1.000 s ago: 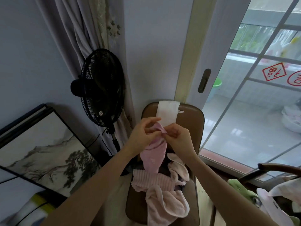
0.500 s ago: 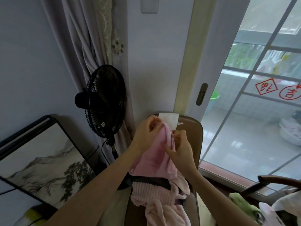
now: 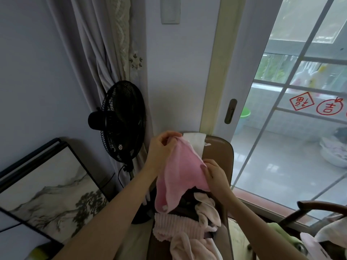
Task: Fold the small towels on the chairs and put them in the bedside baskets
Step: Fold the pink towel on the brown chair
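Observation:
A pink small towel [image 3: 180,175] hangs spread in the air above a brown chair [image 3: 219,152]. My left hand [image 3: 162,149] pinches its top corner, and my right hand [image 3: 216,175] grips its right edge lower down. On the chair seat lie a ribbed pale pink towel [image 3: 176,228] and more pale pink towels [image 3: 191,246]. A white cloth [image 3: 195,141] is draped over the chair's backrest. No basket is in view.
A black standing fan [image 3: 122,121] is just left of the chair, beside a grey curtain [image 3: 97,53]. Framed landscape pictures [image 3: 47,194] lean on the left wall. A glass sliding door [image 3: 291,128] is on the right. A second chair with cloths [image 3: 323,231] shows at lower right.
The bunched pink towel has been opened out wide. My hands have drawn apart, the left staying high, the right sliding down the edge. The view has tilted upward.

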Demonstrator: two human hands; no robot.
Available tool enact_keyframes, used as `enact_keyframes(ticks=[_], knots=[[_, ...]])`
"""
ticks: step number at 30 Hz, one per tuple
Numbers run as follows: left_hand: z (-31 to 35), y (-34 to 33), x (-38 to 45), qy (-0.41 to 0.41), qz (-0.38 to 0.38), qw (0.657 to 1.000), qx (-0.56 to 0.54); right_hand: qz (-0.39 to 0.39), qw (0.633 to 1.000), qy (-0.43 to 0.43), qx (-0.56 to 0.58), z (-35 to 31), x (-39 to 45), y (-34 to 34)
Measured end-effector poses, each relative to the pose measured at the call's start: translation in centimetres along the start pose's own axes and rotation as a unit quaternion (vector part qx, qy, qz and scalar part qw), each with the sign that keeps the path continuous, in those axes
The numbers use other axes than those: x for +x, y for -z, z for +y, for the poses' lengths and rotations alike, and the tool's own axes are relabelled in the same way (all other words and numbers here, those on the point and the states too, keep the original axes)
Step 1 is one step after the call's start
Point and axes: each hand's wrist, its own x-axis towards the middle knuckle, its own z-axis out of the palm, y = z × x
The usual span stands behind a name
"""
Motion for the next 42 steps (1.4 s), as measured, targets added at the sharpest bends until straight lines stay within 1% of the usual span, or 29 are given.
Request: enact_keyframes(ticks=[2, 3, 4, 6, 8, 11, 14, 16, 19, 21, 24, 27, 30, 32, 34, 36, 39, 42], knots=[[-0.2, 0.3, -0.3, 0.033, -0.016, 0.999, 0.008, -0.052, 0.998, -0.029, -0.021, 0.9, 0.1, 0.0], [-0.5, 0.2, -0.5, 0.049, -0.024, 0.998, 0.018, -0.063, 0.997, -0.041, -0.03, 1.3, 0.0, -0.1], [-0.8, 0.1, -0.7, 0.066, -0.022, 0.997, 0.026, -0.055, 0.996, -0.053, -0.035, 1.6, 0.0, -0.1], [-1.7, 0.0, -0.8, 0.084, 0.009, 0.995, 0.045, 0.011, 0.997, -0.076, -0.027, 1.9, 0.0, 0.3], [-3.1, 0.3, -0.3, 0.077, 0.032, 0.993, 0.088, 0.08, 0.993, -0.085, -0.02, 1.7, 0.1, 1.2], [-4.9, 1.0, 0.4, 0.08, 0.046, 0.984, 0.155, 0.133, 0.987, -0.088, 0.02, 0.7, 0.3, 2.7], [-6.1, 1.3, 0.5, 0.097, 0.062, 0.979, 0.169, 0.167, 0.979, -0.087, 0.076, -0.5, 0.4, 3.7], [-6.5, 1.2, 0.5, 0.11, 0.073, 0.98, 0.152, 0.156, 0.98, -0.083, 0.093, -0.9, 0.4, 4.2], [-6.8, 0.8, 0.5, 0.14, 0.102, 0.981, 0.087, 0.139, 0.979, -0.074, 0.132, -0.9, 0.2, 4.9], [-6.8, 0.4, 0.6, 0.148, 0.114, 0.981, 0.054, 0.149, 0.973, -0.074, 0.163, -0.9, 0.0, 5.2], [-6.8, 0.0, 0.5, 0.138, 0.128, 0.982, 0.03, 0.161, 0.961, -0.104, 0.202, -0.9, -0.1, 5.6], [-6.8, -0.3, 0.2, 0.124, 0.14, 0.982, 0.027, 0.111, 0.958, -0.119, 0.234, -0.8, -0.2, 6.0], [-6.8, -0.2, 0.1, 0.126, 0.159, 0.979, 0.024, 0.001, 0.959, -0.11, 0.263, -0.4, -0.4, 6.8], [-7.0, 0.1, 0.2, 0.126, 0.168, 0.978, 0.019, -0.072, 0.963, -0.102, 0.237, 0.2, -0.4, 7.2], [-7.2, 0.2, 0.4, 0.128, 0.166, 0.978, 0.023, -0.103, 0.963, -0.113, 0.223, 0.7, -0.5, 7.4], [-7.3, 0.1, 0.6, 0.129, 0.163, 0.978, 0.019, -0.073, 0.953, -0.137, 0.261, 0.9, -0.4, 7.4], [-7.4, -0.4, 0.4, 0.137, 0.154, 0.979, 0.007, 0.021, 0.926, -0.187, 0.327, 1.0, 0.1, 6.9], [-7.8, -0.8, 0.2, 0.148, 0.144, 0.978, -0.005, 0.086, 0.896, -0.229, 0.371, 0.9, 0.8, 6.2]])
